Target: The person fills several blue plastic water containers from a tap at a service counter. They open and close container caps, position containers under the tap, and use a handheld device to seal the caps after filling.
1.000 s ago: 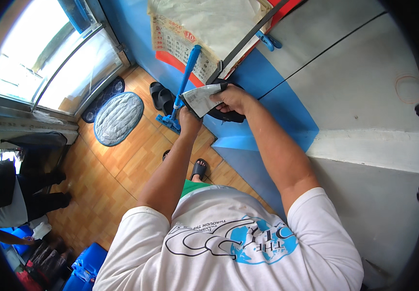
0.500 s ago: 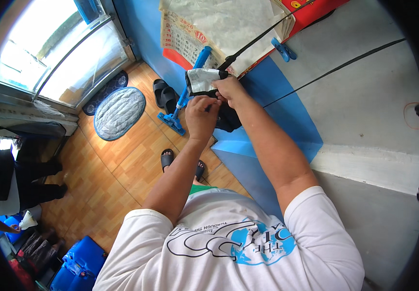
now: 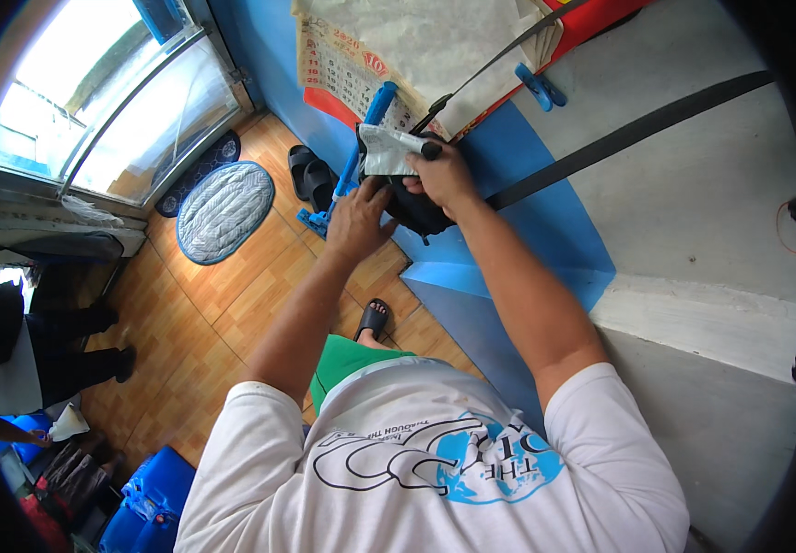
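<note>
A black strapped bag hangs in front of me, its strap running up to the right. My right hand is closed at the bag's top, gripping a crumpled white sheet or flap. Along that flap lies a white tube with a black end, like a marker pen; the fingers beneath are partly hidden. At the bag's left side is my left hand, its thumb apart from its fingers and its fingertips against the black fabric. Whether those fingertips reach inside the bag cannot be seen.
A wall calendar and a blue clip are on the wall ahead. A blue-handled floor tool leans there beside black slippers. Left are an oval mat, another person and blue containers.
My left hand has moved down and left, its fingers spreading from a pinch. The white flap has tilted, showing more of the tube. The bag's strap has swung and looks wider. My feet have shifted.
</note>
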A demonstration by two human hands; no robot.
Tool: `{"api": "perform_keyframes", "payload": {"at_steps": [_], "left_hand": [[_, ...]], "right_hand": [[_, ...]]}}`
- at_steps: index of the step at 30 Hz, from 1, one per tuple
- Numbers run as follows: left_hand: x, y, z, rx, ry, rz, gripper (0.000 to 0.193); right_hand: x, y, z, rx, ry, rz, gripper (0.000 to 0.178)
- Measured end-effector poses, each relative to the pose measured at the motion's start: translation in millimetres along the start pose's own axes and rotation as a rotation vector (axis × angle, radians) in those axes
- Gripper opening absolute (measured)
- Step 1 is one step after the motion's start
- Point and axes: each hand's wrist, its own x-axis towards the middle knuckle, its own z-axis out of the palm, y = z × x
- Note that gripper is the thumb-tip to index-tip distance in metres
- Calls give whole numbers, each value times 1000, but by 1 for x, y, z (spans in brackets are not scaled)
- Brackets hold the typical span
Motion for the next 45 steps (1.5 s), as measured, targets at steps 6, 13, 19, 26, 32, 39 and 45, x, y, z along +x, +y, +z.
{"api": "perform_keyframes", "payload": {"at_steps": [6, 13, 19, 26, 32, 39, 45], "left_hand": [[23, 13, -20, -137, -539, -180, 41], [19, 16, 6, 162, -633, 2, 46], [2, 6, 12, 103, -529, 116, 38], [-3, -5, 8, 58, -555, 124, 30], [-5, 5, 1, -38, -553, 140, 24], [0, -28, -16, -153, -289, 238, 15], [22, -26, -26, -213, -215, 210, 19]], "right_hand": [[-58, 9, 11, 117, -145, 92, 29], [-39, 45, -27, -607, 229, -574, 32], [-44, 49, -36, -906, 202, -633, 33], [-61, 34, -13, -1440, -27, -206, 21], [-34, 95, 0, -1380, 1, -120, 18], [-33, 42, 22, -1378, 26, -101, 17], [-47, 28, 13, -936, 227, -286, 15]]}}
